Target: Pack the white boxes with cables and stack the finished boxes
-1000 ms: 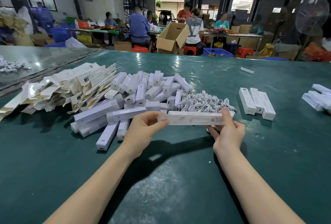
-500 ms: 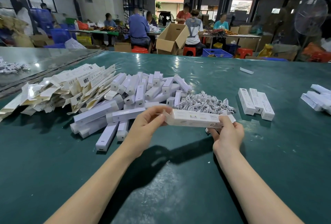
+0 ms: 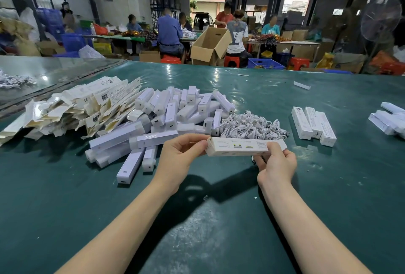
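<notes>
One box (image 3: 238,147) is held level above the green counter (image 3: 219,219), printed face up. The left hand (image 3: 179,159) pinches its left end with curled fingers (image 3: 194,142); the right hand (image 3: 277,166) grips the right end, thumb on top. Just behind lie the cables (image 3: 249,124) (quite a tangle). Three finished boxes (image 3: 313,125) lie side by side, off right.

Box (image 3: 241,147) print too sm. to read; R-edge boxes (image 3: 388,120) cut off.
</notes>
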The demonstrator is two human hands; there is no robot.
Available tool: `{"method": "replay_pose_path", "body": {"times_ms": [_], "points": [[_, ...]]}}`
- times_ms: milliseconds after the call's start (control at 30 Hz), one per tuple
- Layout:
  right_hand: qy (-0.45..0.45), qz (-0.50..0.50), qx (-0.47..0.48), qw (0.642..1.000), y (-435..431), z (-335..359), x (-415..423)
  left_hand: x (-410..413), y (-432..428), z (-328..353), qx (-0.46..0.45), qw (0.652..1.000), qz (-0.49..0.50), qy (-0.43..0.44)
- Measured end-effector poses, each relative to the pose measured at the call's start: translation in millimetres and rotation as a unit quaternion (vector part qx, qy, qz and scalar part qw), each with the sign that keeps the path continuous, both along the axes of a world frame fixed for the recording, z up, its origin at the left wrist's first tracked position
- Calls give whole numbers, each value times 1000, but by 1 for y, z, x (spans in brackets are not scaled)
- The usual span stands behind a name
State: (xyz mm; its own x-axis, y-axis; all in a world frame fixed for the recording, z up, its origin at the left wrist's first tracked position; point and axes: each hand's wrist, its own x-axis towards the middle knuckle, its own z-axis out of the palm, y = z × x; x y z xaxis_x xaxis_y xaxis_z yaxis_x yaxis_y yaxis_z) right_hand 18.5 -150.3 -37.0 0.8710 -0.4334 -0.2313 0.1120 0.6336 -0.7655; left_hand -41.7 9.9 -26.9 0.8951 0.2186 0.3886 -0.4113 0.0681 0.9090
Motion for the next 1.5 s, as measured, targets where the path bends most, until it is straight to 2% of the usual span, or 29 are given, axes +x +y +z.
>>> {"method": "replay_pose_path", "body": {"times_ms": [467, 633, 700, 833, 1067, 1233, 1333, 1500], "points": [[-1, 17, 16, 1000, 0, 1, 0, 1, 3, -1, -16, 997, -70, 34], [-2, 11, 9, 1000, 0, 0, 1, 1, 2, -2, -6, 999, -32, 40], [-6, 17, 15, 1000, 0, 0, 0, 3, 2, -3, -28, 998, -31, 53], [-11, 43, 38, 998, 1, 0, 0, 1, 4, -2, -141, 979, -112, 97], [-28, 73, 43, 996, 6, 1, -2, 0, 0, 3, -187, 972, -102, 94], [-51, 85, 51, 994, 7, 2, -4, -2, -1, 2, -203, 961, -153, 110], [-65, 71, 30, 995, 5, 3, -3, -1, 3, 3, -173, 963, -159, 136], [-116, 58, -99, 987, 3, 4, -3, 3, 7, 5, -119, 967, -108, 200]]}}
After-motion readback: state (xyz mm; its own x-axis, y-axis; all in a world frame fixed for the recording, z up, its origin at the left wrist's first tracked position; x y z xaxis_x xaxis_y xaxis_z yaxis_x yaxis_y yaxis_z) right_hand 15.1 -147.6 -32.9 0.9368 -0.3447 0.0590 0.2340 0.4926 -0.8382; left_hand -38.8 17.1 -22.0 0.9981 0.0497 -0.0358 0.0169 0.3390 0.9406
